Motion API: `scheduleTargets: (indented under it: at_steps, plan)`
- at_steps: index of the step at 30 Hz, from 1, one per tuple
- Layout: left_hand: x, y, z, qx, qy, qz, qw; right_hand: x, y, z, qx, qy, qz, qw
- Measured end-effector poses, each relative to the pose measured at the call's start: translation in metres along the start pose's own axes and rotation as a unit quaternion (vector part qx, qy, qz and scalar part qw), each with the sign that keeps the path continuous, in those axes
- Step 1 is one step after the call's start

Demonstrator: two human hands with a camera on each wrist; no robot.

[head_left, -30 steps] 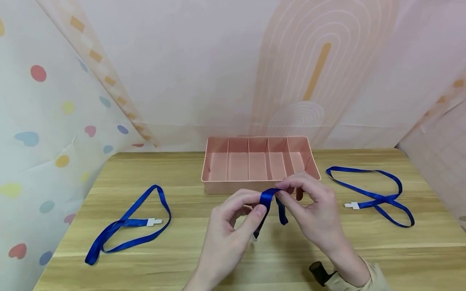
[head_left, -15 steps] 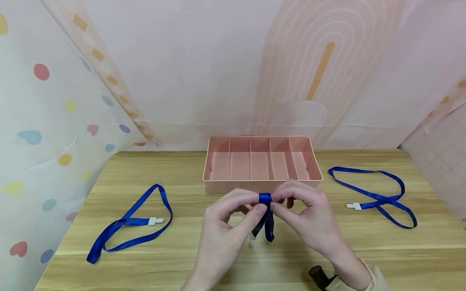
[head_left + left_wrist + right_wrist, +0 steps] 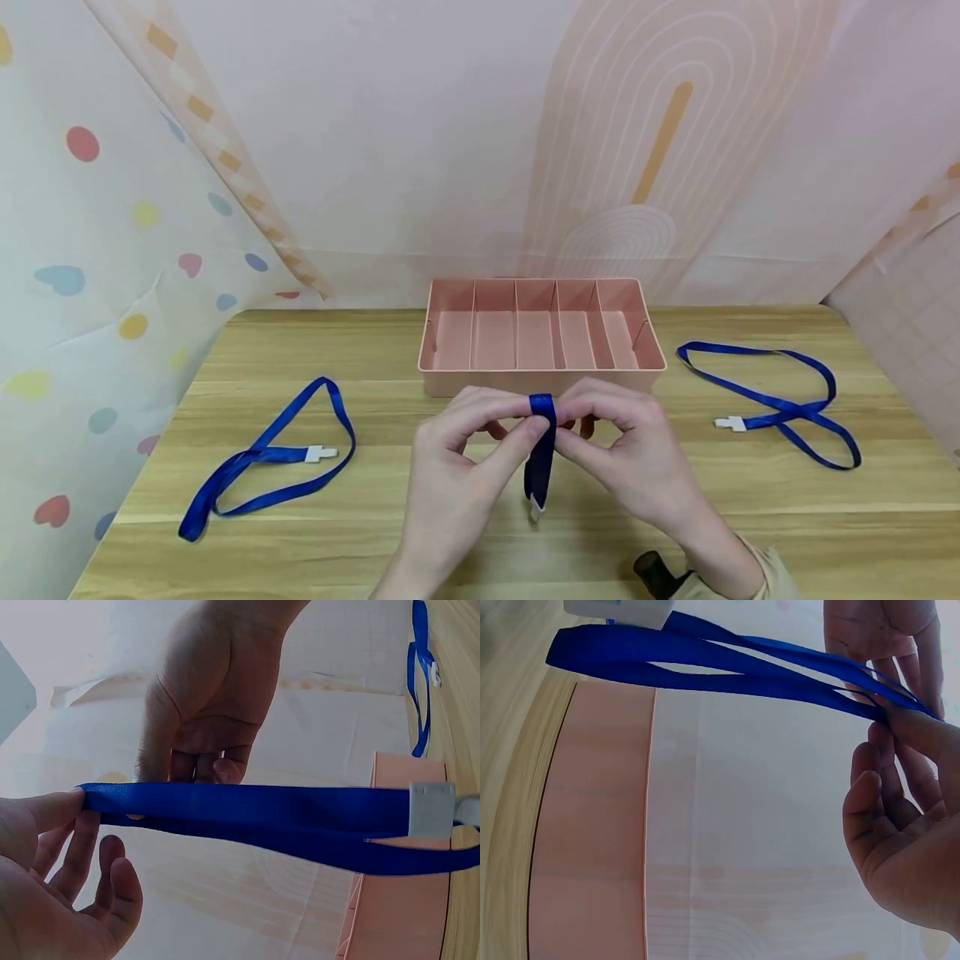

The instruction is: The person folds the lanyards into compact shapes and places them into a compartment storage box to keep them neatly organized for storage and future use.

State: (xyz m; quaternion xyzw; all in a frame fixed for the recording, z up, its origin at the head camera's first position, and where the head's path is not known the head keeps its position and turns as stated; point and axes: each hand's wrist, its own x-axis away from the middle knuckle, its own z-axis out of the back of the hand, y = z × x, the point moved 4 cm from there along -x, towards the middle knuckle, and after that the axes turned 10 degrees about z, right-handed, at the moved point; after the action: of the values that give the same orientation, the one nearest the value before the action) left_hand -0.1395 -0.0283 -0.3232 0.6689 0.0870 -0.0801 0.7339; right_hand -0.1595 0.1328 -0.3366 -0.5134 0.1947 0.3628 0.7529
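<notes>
A folded blue lanyard (image 3: 540, 458) hangs between my hands in front of the pink box, its white clip (image 3: 431, 810) at the lower end. My left hand (image 3: 457, 475) pinches the top of the fold between thumb and forefinger. From the other side, my right hand (image 3: 637, 450) pinches the same top part, as the right wrist view also shows. The strap's lower loops hang beside the clip, clear of the table. Both hands are just in front of the pink divided box (image 3: 540, 382), whose compartments hold nothing visible.
On the wooden table (image 3: 375, 533), a second blue lanyard (image 3: 206, 504) lies loosely looped at left. A third lanyard (image 3: 795, 411) lies crossed over itself at right. Behind the box hangs a patterned cloth backdrop (image 3: 375, 167). A black camera piece (image 3: 654, 575) protrudes by the right sleeve.
My right hand has moved left toward my left hand, bringing the lanyard's strands together. The strap, draped apart before, now hangs as one narrow bundle with the clip showing below.
</notes>
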Motion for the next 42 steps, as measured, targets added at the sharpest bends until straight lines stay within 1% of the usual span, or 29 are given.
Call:
scheduleTargets:
  at_steps: [5, 10, 12, 15, 17, 19, 24, 26, 29, 35, 38, 41, 42]
  plan:
    - [-0.0005, -0.0002, 0.001, 0.014, -0.002, -0.009, 0.9999, -0.0006, -0.0004, -0.0012, -0.005, -0.013, -0.005, 1.0]
    - [-0.0019, 0.0, 0.0018, 0.032, -0.01, 0.0, 0.9994, -0.0013, -0.0012, -0.0018, -0.02, -0.027, -0.012, 0.999]
    - [-0.0025, -0.0003, 0.002, 0.038, -0.01, -0.005, 0.9992, -0.0012, -0.0018, -0.0019, -0.031, -0.035, -0.017, 0.999]
    - [-0.0034, -0.0009, 0.0027, 0.051, -0.008, -0.023, 0.9984, -0.0017, -0.0034, -0.0022, -0.043, -0.051, -0.021, 0.998]
    - [-0.004, -0.0011, 0.0038, 0.053, -0.003, -0.036, 0.9979, -0.0022, -0.0047, -0.0027, -0.048, -0.063, -0.019, 0.997]
    - [-0.0045, -0.001, 0.0052, 0.053, 0.002, -0.043, 0.9976, -0.0027, -0.0057, -0.0035, -0.051, -0.072, -0.014, 0.996]
    - [-0.0059, -0.0015, 0.0082, 0.048, 0.012, -0.039, 0.998, -0.0032, -0.0076, -0.0057, -0.067, -0.081, 0.001, 0.994]
    - [-0.0061, -0.0018, 0.0088, 0.046, 0.014, -0.034, 0.9983, -0.0032, -0.0079, -0.0066, -0.073, -0.08, 0.001, 0.994]
    - [-0.0061, -0.0011, 0.0094, 0.043, 0.015, -0.017, 0.9988, -0.0029, -0.0077, -0.0082, -0.073, -0.071, -0.002, 0.995]
    - [-0.0066, -0.0003, 0.0076, 0.037, 0.002, 0.027, 0.9989, -0.0014, -0.0074, -0.0095, -0.048, -0.042, -0.004, 0.998]
    - [-0.0073, -0.0007, 0.0073, 0.039, -0.001, 0.028, 0.9989, -0.0011, -0.0075, -0.0079, -0.034, -0.028, -0.013, 0.999]
    - [-0.0073, -0.0029, 0.0082, 0.051, 0.011, 0.022, 0.9984, -0.002, -0.0087, -0.0048, -0.034, -0.008, -0.022, 0.999]
    - [-0.0075, -0.005, 0.0079, 0.06, 0.014, 0.028, 0.9977, -0.0023, -0.0094, -0.0035, -0.038, 0.001, -0.02, 0.999]
